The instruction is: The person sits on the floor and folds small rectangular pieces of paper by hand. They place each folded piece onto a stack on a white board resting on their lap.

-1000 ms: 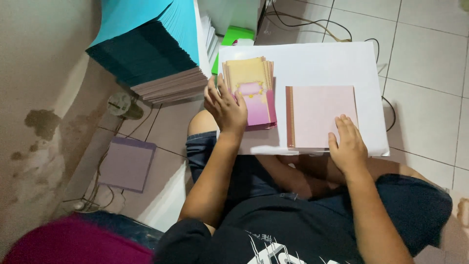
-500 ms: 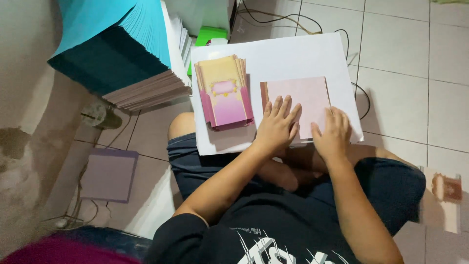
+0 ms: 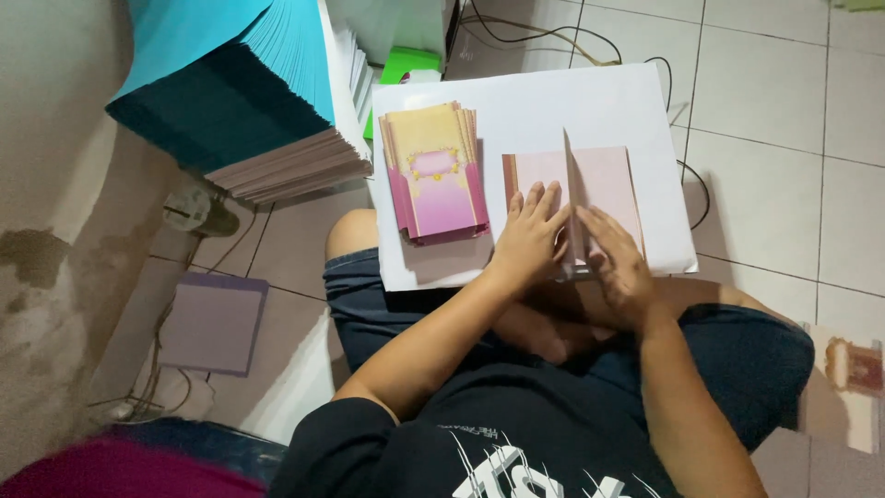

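Pink card (image 3: 604, 180) lies on the white board (image 3: 553, 101) that rests across the person's lap as a worktop, toward its right half. One leaf of the card stands up on edge along the middle fold, with the rest lying flat to either side.

The left hand (image 3: 530, 240) lies flat on the left part of the card, fingers spread and pressed down, fingertips pointing away from the body. The right hand (image 3: 619, 263) sits just right of the raised leaf at the card's near edge, fingers together against the leaf; whether it pinches the paper cannot be told. The two hands are close together, the leaf between them.

Left of the card, apart from it, a stack of yellow and pink cards (image 3: 433, 171) lies on the same board. Beyond the board's left edge stands a tall pile of teal sheets (image 3: 230, 83) over pale ones. A purple pad (image 3: 214, 321) lies on the tiled floor (image 3: 784, 92), and black cables (image 3: 553, 37) run behind the board.
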